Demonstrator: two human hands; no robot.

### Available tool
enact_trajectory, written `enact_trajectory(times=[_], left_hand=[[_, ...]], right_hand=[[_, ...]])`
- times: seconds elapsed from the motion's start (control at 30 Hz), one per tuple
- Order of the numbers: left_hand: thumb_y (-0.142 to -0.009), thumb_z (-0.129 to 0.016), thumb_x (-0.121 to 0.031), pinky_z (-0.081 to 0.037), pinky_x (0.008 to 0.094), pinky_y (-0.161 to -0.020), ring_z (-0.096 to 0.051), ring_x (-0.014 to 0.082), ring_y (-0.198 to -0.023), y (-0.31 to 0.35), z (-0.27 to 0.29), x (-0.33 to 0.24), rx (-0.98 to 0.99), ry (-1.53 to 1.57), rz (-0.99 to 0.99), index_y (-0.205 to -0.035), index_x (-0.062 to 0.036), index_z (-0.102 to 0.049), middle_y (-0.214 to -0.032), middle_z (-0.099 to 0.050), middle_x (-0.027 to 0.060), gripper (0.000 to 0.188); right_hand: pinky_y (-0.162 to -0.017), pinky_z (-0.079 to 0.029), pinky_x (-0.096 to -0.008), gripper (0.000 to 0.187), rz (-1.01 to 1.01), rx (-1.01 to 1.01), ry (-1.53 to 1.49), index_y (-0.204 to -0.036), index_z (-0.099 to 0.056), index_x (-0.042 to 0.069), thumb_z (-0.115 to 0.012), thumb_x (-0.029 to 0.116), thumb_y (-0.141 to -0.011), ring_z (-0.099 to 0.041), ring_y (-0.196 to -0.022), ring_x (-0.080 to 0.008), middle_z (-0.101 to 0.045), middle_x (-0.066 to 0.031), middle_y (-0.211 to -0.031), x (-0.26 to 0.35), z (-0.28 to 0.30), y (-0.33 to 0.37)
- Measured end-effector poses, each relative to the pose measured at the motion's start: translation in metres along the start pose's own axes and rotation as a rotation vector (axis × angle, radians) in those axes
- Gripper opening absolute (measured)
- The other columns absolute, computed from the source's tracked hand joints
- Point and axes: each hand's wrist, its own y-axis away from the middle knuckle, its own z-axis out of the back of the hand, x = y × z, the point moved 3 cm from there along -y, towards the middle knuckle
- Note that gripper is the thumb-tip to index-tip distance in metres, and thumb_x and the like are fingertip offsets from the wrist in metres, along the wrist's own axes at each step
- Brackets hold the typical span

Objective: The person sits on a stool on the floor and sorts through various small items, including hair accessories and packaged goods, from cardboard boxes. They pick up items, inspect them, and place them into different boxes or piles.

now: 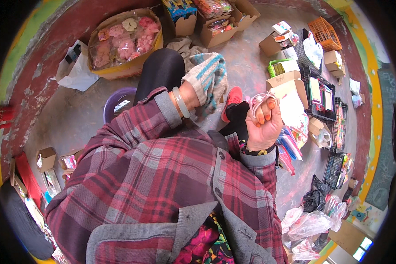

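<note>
My right hand [265, 127] is raised right of centre, its fingers curled closed. Out of the top of the fist stand thin pale pink loops, like a coiled cord [258, 100]; its exact kind I cannot make out. My left hand [190, 94], with a pale bangle [181, 102] on the wrist, goes under a beige towel with blue stripes [212, 77]. The towel hides its fingers, so their grip does not show. It drapes beside my dark-clad knee [160, 70].
A wide box of pink bagged items [125, 42] stands far left, near a purple basin [119, 102]. Open cartons [218, 33] sit at the back. Along the right are an orange crate [324, 34], dark baskets [321, 94], pink and blue packets [289, 145] and plastic bags [314, 222].
</note>
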Motion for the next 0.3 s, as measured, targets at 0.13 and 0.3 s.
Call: enact_trajectory(times=[0.13,0.3], left_hand=[[-0.095,-0.043,-0.020,-0.043,0.0324,-0.093,-0.055,0.0200,-0.099,0.009,-0.026,0.016,-0.246,-0.273,0.009,-0.104,-0.0073,-0.054,-0.101,-0.059,0.0053,0.020],[-0.097,-0.038,-0.025,-0.035,0.0342,-0.094,-0.050,0.0166,-0.098,-0.008,-0.025,0.022,0.017,-0.376,-0.128,-0.097,-0.0061,-0.053,-0.094,-0.051,0.0046,0.024]], right_hand=[[-0.039,-0.027,-0.0198,0.020,0.038,0.017,-0.018,-0.078,-0.045,0.007,-0.047,0.022,-0.093,-0.033,-0.045,-0.0080,-0.032,0.0028,-0.056,-0.003,0.000,-0.002],[-0.043,-0.029,-0.0229,0.024,-0.010,-0.099,0.437,-0.081,-0.048,0.005,-0.050,0.027,-0.091,-0.037,-0.048,-0.0111,-0.035,-0.0003,-0.057,-0.014,-0.005,-0.004]])
